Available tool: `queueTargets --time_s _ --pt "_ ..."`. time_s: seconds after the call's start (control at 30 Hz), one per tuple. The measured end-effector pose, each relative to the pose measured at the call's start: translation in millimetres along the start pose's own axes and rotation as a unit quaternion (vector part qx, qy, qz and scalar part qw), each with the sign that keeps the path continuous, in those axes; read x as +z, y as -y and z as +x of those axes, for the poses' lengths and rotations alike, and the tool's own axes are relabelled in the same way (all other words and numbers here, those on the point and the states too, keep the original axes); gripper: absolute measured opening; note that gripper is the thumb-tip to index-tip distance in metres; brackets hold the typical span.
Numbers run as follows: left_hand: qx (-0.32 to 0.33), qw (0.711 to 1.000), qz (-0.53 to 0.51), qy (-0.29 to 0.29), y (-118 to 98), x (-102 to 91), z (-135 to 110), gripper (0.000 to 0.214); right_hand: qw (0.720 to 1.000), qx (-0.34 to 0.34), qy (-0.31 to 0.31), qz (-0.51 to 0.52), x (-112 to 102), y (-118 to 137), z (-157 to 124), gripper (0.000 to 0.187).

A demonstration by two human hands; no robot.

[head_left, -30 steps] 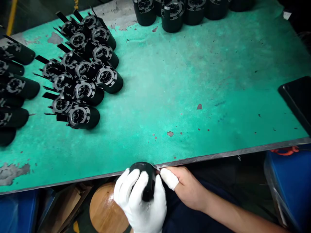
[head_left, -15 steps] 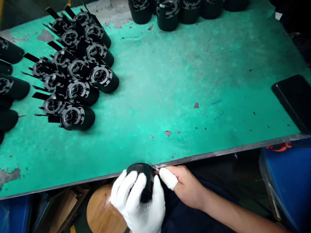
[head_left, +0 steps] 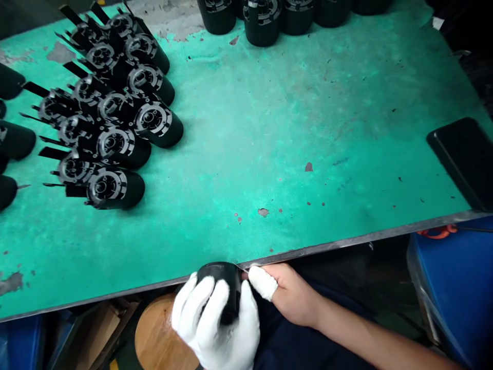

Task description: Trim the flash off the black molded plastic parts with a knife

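My left hand (head_left: 215, 324), in a white glove, is wrapped round a black cylindrical plastic part (head_left: 223, 280) held just below the near edge of the green table (head_left: 269, 128). My right hand (head_left: 283, 293) is bare except for a white finger cot; its fingers are pinched against the part's right rim, on something small and thin that I cannot make out.
A cluster of the same black parts (head_left: 111, 118) lies on its side at the table's left, with more (head_left: 10, 139) at the far left edge. Several stand upright at the back (head_left: 262, 18). A black tray (head_left: 466, 154) sits at right. A wooden stool (head_left: 157, 336) and blue bins (head_left: 450, 288) are below.
Both hands stay on the black part at the table edge. The view has drifted, so everything on the table sits slightly further left and up in the picture.
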State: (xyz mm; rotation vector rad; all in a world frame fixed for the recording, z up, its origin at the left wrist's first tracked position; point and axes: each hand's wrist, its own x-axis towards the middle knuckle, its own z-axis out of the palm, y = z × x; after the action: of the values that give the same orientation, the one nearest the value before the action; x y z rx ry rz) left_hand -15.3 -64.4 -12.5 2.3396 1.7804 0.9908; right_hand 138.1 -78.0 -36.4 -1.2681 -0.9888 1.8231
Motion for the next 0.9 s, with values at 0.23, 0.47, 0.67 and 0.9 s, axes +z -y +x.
queueTargets --time_s 0.23,0.47,0.67,0.9 --pt "-0.006 1.000 0.007 0.014 0 -2.8 0 0.047 1.000 0.003 0.029 -0.010 -7 -1 -1 0.038" --pt "0.010 1.000 0.000 0.000 2 -0.6 1 0.045 0.999 0.008 -0.009 -0.038 -1 11 1 0.037" --pt "0.029 1.000 0.005 0.001 2 -2.1 2 0.044 0.999 0.010 -0.032 -0.018 5 3 -3 0.037" --pt "0.072 0.996 -0.031 0.046 -1 -8.4 2 0.042 0.996 -0.037 -0.009 -0.081 -7 4 -5 0.032"
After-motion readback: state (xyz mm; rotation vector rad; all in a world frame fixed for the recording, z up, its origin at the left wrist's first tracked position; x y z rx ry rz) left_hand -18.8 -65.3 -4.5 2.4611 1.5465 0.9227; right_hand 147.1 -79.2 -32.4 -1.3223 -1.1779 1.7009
